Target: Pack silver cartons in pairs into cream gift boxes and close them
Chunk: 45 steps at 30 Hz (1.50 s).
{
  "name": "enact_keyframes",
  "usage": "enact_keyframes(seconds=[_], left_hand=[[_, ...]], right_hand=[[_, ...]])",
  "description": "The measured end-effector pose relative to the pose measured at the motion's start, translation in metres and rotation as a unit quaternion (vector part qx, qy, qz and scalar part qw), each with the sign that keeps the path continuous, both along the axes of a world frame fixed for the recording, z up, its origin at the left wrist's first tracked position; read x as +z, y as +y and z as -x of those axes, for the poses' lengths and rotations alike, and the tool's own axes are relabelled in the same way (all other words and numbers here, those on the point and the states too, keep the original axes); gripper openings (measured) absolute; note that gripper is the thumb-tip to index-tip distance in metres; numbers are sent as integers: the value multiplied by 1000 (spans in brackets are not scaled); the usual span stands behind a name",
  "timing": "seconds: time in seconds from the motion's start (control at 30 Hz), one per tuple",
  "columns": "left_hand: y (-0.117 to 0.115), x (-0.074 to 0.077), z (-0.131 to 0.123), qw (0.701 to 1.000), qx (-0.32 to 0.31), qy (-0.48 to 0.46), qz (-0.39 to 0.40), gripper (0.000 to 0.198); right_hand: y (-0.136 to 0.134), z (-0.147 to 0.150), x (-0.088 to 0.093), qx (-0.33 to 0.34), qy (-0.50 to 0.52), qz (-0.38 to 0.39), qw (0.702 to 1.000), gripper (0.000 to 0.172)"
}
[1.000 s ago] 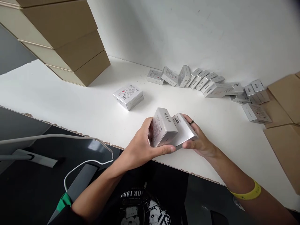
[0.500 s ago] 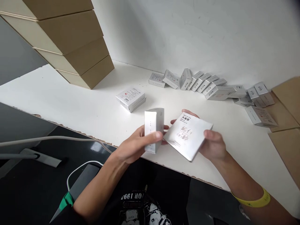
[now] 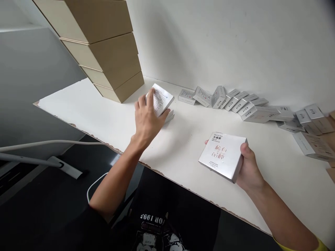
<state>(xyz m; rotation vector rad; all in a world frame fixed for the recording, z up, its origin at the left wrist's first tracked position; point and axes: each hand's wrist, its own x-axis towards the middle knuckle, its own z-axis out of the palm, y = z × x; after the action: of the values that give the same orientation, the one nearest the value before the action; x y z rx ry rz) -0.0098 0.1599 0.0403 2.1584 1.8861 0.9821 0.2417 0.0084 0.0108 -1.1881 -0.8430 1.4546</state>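
Tea box [image 3: 222, 155] ~4 o'clock, R hand [image 3: 250, 171] fingers gripping it; L hand [image 3: 147, 116] fingers round 2nd box [image 3: 161, 99], ~12 o'clock rn.

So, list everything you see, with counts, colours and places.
Chipped-edge tabletop: one, white, centre.
Smooth wall: one, white, behind tabletop.
Stacked cardboard boxes: at least four, tan, far left.
Square card carton marked WHITE TEA: one, silver, centre-right.
Small card carton: one, silver, centre-left.
Half-hidden card carton: at least one, silver, showing beneath it.
Card carton row: about a dozen, silver, along wall.
Cardboard: count unclear, brown, right edge.
Cable: at least one, white, lower left.
Printed shirt: one, black, bottom.
Wristband: one, yellow, lower right.
Left hand: one, holding small carton.
Right hand: one, holding marked carton.
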Motion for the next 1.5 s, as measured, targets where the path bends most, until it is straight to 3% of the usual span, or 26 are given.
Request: enact_keyframes(seconds=[0.17,0.4,0.77,0.9,1.0,1.1,1.17,1.2,1.3,1.33,1.4,1.47,1.5], left_hand=[[13,13,9,970,-52,166,168,86],[24,14,12,967,-71,143,198,80],[27,7,5,973,-87,124,174,76],[30,2,6,980,-72,103,154,94],[14,3,10,996,-50,35,67,106],[-27,4,12,990,-75,-121,3,77],[-58,3,10,957,-156,-236,69,52],[-71,2,9,932,-199,-273,133,50],[-88,-5,4,833,-283,-320,351,69],[-87,-8,2,795,-302,-337,404,74],[-79,-13,1,689,-364,-398,484,74],[-71,-15,1,580,-416,-464,524,72],[-70,-16,0,540,-428,-486,537,70]], right_hand=[[-2,-1,-3,10,2,3,1000,75],[-3,2,-10,-4,-17,13,1000,74],[7,9,-12,11,7,2,1000,65],[9,10,-10,5,-8,-5,1000,66],[17,9,-6,33,2,-36,999,65],[23,9,-3,60,26,-71,995,53],[25,10,-2,67,32,-89,993,46],[24,11,-2,68,33,-95,993,46],[20,14,0,85,21,-99,991,57],[19,15,1,92,16,-99,991,60],[17,17,4,97,11,-100,990,59],[16,19,9,75,4,-101,992,48],[16,22,12,59,-4,-100,993,39]])
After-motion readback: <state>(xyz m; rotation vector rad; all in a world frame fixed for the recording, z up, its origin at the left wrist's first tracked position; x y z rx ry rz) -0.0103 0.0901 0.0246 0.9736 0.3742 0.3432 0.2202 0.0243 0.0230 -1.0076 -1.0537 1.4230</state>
